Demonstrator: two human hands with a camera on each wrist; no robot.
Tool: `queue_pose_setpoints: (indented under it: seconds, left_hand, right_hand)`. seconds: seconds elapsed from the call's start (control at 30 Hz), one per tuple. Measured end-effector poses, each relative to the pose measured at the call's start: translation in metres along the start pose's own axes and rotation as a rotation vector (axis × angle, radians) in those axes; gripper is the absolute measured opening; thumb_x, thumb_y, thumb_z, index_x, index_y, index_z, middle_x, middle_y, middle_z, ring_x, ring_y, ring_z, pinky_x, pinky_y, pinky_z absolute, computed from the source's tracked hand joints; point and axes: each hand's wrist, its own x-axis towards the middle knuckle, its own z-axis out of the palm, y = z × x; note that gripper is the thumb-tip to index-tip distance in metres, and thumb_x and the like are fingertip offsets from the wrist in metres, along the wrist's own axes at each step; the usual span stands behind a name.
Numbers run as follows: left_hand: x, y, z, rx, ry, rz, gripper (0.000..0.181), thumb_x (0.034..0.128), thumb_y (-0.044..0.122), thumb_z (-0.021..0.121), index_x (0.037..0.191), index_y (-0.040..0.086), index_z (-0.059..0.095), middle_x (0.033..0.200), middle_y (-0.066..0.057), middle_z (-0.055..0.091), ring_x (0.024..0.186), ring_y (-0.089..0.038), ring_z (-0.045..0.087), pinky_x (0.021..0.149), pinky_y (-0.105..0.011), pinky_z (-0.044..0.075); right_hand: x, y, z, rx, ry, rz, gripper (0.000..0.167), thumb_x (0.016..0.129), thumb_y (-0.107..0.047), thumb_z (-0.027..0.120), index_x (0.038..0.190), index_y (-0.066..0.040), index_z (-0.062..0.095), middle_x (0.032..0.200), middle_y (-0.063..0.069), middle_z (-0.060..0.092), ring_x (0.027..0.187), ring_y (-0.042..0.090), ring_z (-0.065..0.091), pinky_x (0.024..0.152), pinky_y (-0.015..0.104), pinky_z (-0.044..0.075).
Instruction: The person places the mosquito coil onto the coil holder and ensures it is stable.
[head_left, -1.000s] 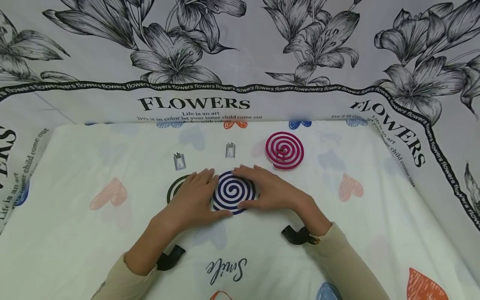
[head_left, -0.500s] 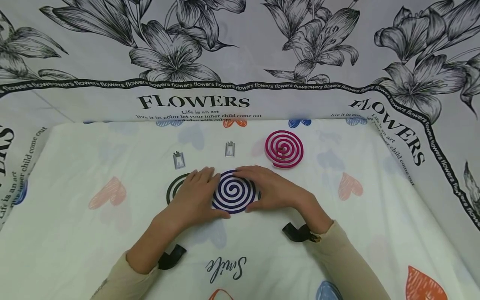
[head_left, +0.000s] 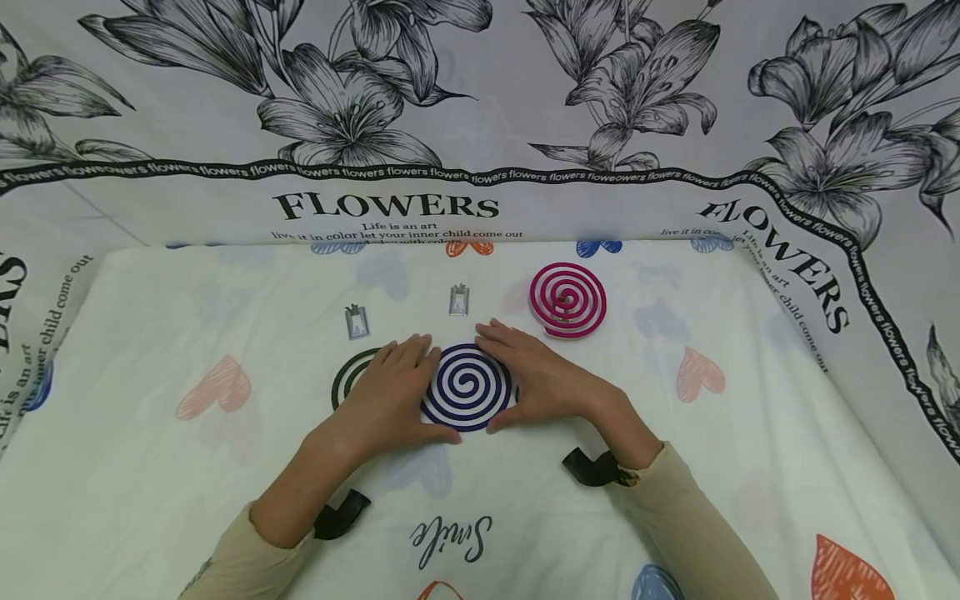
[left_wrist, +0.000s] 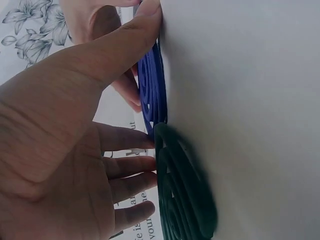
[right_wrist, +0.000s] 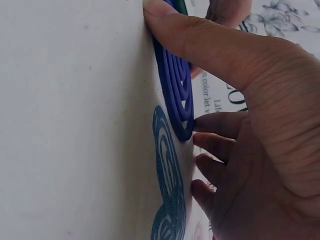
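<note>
Blue and flat, a spiral coil (head_left: 467, 382) lies on the surface between the two hands, its rings evenly spaced around the centre. The left hand (head_left: 386, 404) is spread beside it, fingers extended and thumb at the coil's near edge. The right hand (head_left: 546, 379) is on the other side, likewise open rather than clenched, its thumb at the near right edge and its fingers reaching towards the far right edge. Neither hand is curled around the blue coil.

Under and beside the left hand lies a dark green coil (left_wrist: 192, 192), partly hidden by that hand in the head view. It sits right next to the blue one; whether their edges touch is hard to tell.

Beyond these two, towards the far side, are two small metal stands (head_left: 459, 300), one past the green coil and one past the blue. A magenta coil (head_left: 567, 300) lies farther off to the right, with something small showing through its gaps.

White cloth (head_left: 247, 317) printed with hearts covers the surface, with the word "Smile" (head_left: 452, 540) upside down on the near side. Behind rises a pale cloth (head_left: 517, 100) with black line-drawn lilies and the lettering "FLOWERS". Beige sleeves (head_left: 693, 517) cover the person's forearms, and a black fitting (head_left: 592, 468) shows at each wrist.
</note>
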Motion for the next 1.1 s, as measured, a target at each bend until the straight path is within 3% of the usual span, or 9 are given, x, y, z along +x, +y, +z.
queue_pose_setpoints:
  seconds: [0.53,1.1]
  left_hand:
    - [0.0039,-0.0041,-0.0016,-0.031,-0.018,-0.001,0.111,0.0732,0.063,0.090,0.154,-0.001,0.051,0.165,-0.025,0.044,0.157,-0.043,0.038,0.130,-0.060,0.031]
    - [0.0032,-0.0045,0.0023,-0.053,0.022,0.000,0.114,0.0692,0.067,0.091,0.155,0.003,0.051,0.165,-0.022,0.045,0.157,-0.042,0.039,0.129,-0.058,0.035]
  right_hand:
    - [0.0028,0.0050,-0.0021,0.013,-0.020,0.004,0.111,0.075,-0.048,0.095,0.164,-0.015,0.038,0.178,-0.001,0.024,0.168,0.026,0.016,0.134,0.057,0.024]
    - [0.0037,0.0064,-0.0032,0.034,-0.020,0.019,0.110,0.074,-0.047,0.096,0.163,-0.016,0.041,0.177,-0.002,0.027,0.168,0.024,0.017,0.135,0.055,0.024]
